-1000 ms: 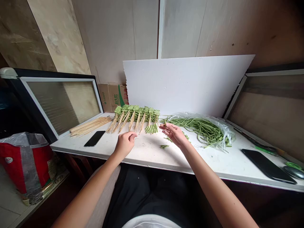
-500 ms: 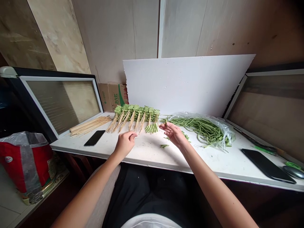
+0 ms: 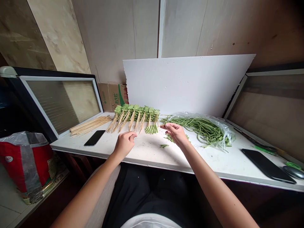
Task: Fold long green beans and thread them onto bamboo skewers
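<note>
Bamboo skewer point(image 3: 161, 125) mid-frame, loaded with cut green bean pieces point(image 3: 151, 129). Left hand point(image 3: 125, 143) looks clamped on its lower-left end; right hand's point(image 3: 176, 132) pinched at the tip, can't tell on what. Probably light, crisp, splittable; I'd grip bare bamboo.

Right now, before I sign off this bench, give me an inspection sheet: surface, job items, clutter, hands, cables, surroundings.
Surface: white table, small specks.
Job items: row of bean pieces on a skewer; loaded skewers piled behind; bare skewers; loose pieces; long beans in clear plastic.
Clutter: phone left, black flat device right.
Hands: left hand appears pinched on the skewer's end; right hand at the opposite end, grip unclear.
Cables: nothing seen.
Surroundings: white board and cardboard box behind; red bag lower left.
</note>
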A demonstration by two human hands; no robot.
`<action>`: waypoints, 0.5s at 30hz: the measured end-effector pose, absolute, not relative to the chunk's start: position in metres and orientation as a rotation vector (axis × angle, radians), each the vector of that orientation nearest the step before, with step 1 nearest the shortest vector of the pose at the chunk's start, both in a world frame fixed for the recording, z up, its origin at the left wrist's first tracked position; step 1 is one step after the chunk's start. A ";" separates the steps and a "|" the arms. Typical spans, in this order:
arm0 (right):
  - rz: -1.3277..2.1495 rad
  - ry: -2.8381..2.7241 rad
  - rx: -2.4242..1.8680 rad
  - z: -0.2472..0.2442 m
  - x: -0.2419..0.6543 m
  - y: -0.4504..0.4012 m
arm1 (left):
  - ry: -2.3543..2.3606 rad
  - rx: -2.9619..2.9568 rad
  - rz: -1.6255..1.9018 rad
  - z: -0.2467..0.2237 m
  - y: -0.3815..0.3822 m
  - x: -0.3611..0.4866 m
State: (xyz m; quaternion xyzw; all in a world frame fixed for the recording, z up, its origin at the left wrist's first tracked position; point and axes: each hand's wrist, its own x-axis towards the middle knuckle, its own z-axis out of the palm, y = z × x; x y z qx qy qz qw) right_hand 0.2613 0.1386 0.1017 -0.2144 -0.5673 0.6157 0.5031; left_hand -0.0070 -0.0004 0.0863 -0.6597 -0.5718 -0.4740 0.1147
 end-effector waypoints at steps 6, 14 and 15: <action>1.502 -1.403 -0.511 0.102 0.261 0.138 | -1.638 -1.930 -1.405 0.086 0.000 -0.007; 1.489 -1.415 -0.525 0.102 0.258 0.134 | -1.627 -1.929 -1.405 0.085 0.000 -0.007; 1.482 -1.420 -0.531 0.101 0.257 0.133 | -1.626 -1.925 -1.407 0.084 0.000 -0.007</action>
